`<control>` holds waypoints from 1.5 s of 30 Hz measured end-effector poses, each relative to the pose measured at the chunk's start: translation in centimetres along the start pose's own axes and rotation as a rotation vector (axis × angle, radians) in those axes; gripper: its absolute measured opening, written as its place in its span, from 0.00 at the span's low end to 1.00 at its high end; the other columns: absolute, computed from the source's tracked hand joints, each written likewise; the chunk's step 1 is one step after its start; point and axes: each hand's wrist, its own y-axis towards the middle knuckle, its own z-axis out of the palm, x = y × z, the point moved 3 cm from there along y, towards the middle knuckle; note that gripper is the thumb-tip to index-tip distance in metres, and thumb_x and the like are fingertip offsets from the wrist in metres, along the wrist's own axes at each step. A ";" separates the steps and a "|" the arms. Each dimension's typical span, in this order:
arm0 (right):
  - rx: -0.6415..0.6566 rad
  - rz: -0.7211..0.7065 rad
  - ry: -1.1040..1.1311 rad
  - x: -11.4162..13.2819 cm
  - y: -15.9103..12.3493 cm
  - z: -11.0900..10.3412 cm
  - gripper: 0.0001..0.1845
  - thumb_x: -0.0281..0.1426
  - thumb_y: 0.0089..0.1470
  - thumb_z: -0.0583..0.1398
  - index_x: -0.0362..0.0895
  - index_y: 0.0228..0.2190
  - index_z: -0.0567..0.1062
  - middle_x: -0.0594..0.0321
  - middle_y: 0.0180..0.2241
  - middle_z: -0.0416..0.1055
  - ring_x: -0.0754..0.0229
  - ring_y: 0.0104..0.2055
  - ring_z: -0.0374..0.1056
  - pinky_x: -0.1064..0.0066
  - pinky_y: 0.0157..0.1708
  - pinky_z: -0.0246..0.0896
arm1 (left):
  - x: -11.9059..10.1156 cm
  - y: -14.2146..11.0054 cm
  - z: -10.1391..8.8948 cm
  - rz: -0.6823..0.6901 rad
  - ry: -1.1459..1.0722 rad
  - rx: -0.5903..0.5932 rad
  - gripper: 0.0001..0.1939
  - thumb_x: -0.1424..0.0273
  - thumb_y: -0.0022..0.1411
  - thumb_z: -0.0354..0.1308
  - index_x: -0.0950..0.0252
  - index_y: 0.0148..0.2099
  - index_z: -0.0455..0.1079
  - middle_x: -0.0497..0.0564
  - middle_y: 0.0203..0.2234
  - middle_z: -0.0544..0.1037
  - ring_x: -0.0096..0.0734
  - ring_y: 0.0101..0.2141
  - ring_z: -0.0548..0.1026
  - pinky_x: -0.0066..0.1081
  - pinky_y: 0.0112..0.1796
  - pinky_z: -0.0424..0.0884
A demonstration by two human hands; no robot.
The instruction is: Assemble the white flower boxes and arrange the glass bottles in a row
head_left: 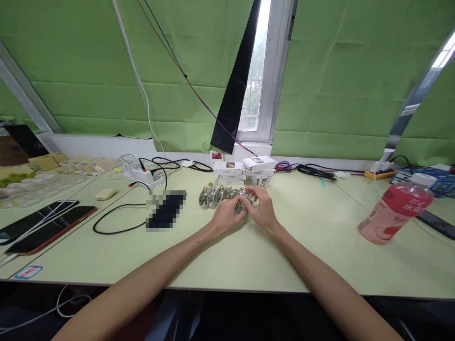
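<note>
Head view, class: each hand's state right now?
Left hand: curled at the right end of the row of shiny, rounded silver pieces; grip unclear.
Right hand: curled there too; grip unclear.

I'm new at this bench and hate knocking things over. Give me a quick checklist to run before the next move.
1. Left hand and right hand together at the right end of the row of shiny metal pieces: ok.
2. Firm grip on a piece: cannot tell, the fingers hide the contact.
3. White boxes behind the row, stacked: ok.
4. Bottle capped and apart from the right arm: ok.
5. Dark pixelated item apart from the left arm: ok.
</note>
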 end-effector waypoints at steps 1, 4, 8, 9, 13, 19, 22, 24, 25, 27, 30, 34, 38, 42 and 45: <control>0.017 0.010 0.014 0.0 0.0 0.0 0.11 0.37 0.60 0.61 0.47 0.44 0.76 0.56 0.39 0.75 0.52 0.43 0.67 0.61 0.40 0.65 | -0.1 0.0 0.0 0.005 -0.004 0.002 0.11 0.66 0.61 0.55 0.63 0.44 0.73 0.45 0.19 0.74 0.30 0.20 0.69 0.28 0.26 0.57; 0.052 0.020 0.053 -0.1 0.1 0.0 0.09 0.35 0.61 0.60 0.47 0.41 0.77 0.56 0.42 0.76 0.51 0.46 0.67 0.60 0.42 0.65 | -0.2 0.0 -0.1 0.017 -0.014 0.002 0.13 0.65 0.62 0.55 0.63 0.46 0.74 0.45 0.19 0.74 0.30 0.20 0.69 0.28 0.25 0.57; 0.063 0.034 0.091 -0.6 0.2 0.2 0.08 0.35 0.62 0.59 0.47 0.37 0.79 0.58 0.40 0.77 0.52 0.45 0.67 0.59 0.44 0.64 | -0.1 0.0 0.0 0.028 -0.020 -0.011 0.13 0.64 0.63 0.55 0.63 0.47 0.74 0.45 0.19 0.74 0.29 0.20 0.68 0.28 0.25 0.57; 0.061 0.044 0.099 -0.8 0.1 0.3 0.07 0.35 0.61 0.60 0.48 0.36 0.78 0.58 0.40 0.77 0.53 0.44 0.67 0.60 0.43 0.64 | -0.1 0.0 0.0 0.030 -0.022 -0.012 0.13 0.64 0.63 0.55 0.63 0.47 0.74 0.45 0.19 0.74 0.29 0.19 0.68 0.28 0.26 0.57; 0.045 0.082 0.128 -1.1 0.0 0.4 0.07 0.36 0.60 0.61 0.47 0.34 0.78 0.58 0.38 0.77 0.53 0.42 0.66 0.61 0.40 0.63 | -0.1 0.0 0.0 0.021 -0.023 -0.018 0.12 0.64 0.63 0.55 0.63 0.45 0.74 0.45 0.19 0.74 0.29 0.19 0.68 0.28 0.25 0.57; 0.020 0.148 0.170 -1.3 0.0 0.6 0.10 0.40 0.58 0.63 0.47 0.31 0.76 0.59 0.35 0.77 0.55 0.38 0.66 0.62 0.39 0.63 | -0.1 0.0 0.0 0.003 -0.017 -0.009 0.12 0.64 0.62 0.56 0.63 0.44 0.74 0.46 0.20 0.75 0.30 0.20 0.69 0.28 0.25 0.58; 0.018 0.175 0.191 -1.4 0.0 0.6 0.12 0.42 0.56 0.64 0.47 0.29 0.76 0.59 0.34 0.77 0.55 0.38 0.67 0.63 0.38 0.63 | 0.0 0.0 0.1 0.002 -0.019 -0.012 0.12 0.64 0.62 0.56 0.63 0.45 0.74 0.45 0.19 0.75 0.30 0.20 0.69 0.27 0.25 0.58; 0.016 0.192 0.206 -1.4 0.0 0.7 0.12 0.42 0.56 0.64 0.46 0.29 0.76 0.60 0.33 0.77 0.55 0.38 0.67 0.63 0.38 0.63 | 0.1 0.0 0.1 0.004 -0.021 -0.016 0.13 0.63 0.62 0.56 0.63 0.45 0.74 0.45 0.19 0.74 0.29 0.19 0.68 0.27 0.26 0.58; 0.014 0.200 0.214 -1.4 0.0 0.7 0.12 0.42 0.55 0.64 0.46 0.29 0.76 0.60 0.33 0.77 0.55 0.38 0.68 0.63 0.38 0.63 | 0.1 -0.1 0.1 0.004 -0.019 -0.020 0.13 0.63 0.63 0.56 0.63 0.45 0.74 0.45 0.19 0.74 0.29 0.19 0.68 0.27 0.25 0.58; 0.008 0.212 0.226 -1.5 0.0 0.7 0.13 0.43 0.54 0.65 0.46 0.29 0.77 0.60 0.33 0.77 0.55 0.37 0.68 0.63 0.37 0.63 | 0.2 -0.1 0.1 0.004 -0.017 -0.020 0.12 0.63 0.63 0.55 0.63 0.45 0.74 0.45 0.18 0.73 0.29 0.19 0.68 0.28 0.25 0.57; 0.006 0.220 0.223 -1.6 -0.1 0.8 0.13 0.44 0.54 0.65 0.46 0.30 0.77 0.60 0.33 0.76 0.56 0.36 0.68 0.64 0.37 0.64 | 0.1 -0.1 0.1 -0.003 -0.017 -0.008 0.12 0.63 0.63 0.55 0.63 0.44 0.74 0.45 0.19 0.74 0.29 0.19 0.68 0.28 0.25 0.57; -0.002 0.235 0.201 -1.9 -0.3 0.8 0.14 0.44 0.53 0.66 0.46 0.31 0.77 0.60 0.33 0.76 0.57 0.34 0.67 0.64 0.36 0.64 | -0.1 0.0 0.0 -0.006 -0.017 -0.002 0.13 0.64 0.62 0.55 0.63 0.46 0.74 0.46 0.20 0.75 0.30 0.20 0.69 0.28 0.25 0.58; -0.016 0.254 0.205 -2.0 -0.3 0.8 0.15 0.44 0.51 0.67 0.46 0.32 0.77 0.59 0.34 0.76 0.56 0.35 0.68 0.63 0.36 0.66 | -0.1 0.0 0.0 0.004 -0.017 -0.003 0.13 0.64 0.63 0.55 0.63 0.45 0.74 0.46 0.20 0.75 0.30 0.20 0.70 0.28 0.26 0.59; -0.012 0.221 0.219 -1.4 -0.2 0.5 0.14 0.42 0.54 0.66 0.46 0.39 0.78 0.58 0.39 0.77 0.56 0.38 0.70 0.63 0.38 0.66 | -0.1 0.0 0.0 0.014 -0.014 0.001 0.13 0.64 0.63 0.55 0.62 0.47 0.74 0.45 0.20 0.75 0.30 0.20 0.70 0.28 0.26 0.59; -0.020 0.153 0.215 -0.8 -0.1 0.2 0.13 0.39 0.58 0.63 0.47 0.42 0.79 0.58 0.40 0.78 0.55 0.41 0.70 0.63 0.39 0.66 | -0.1 0.1 -0.1 0.026 -0.034 0.004 0.15 0.62 0.64 0.54 0.62 0.49 0.74 0.45 0.21 0.75 0.29 0.20 0.70 0.27 0.26 0.59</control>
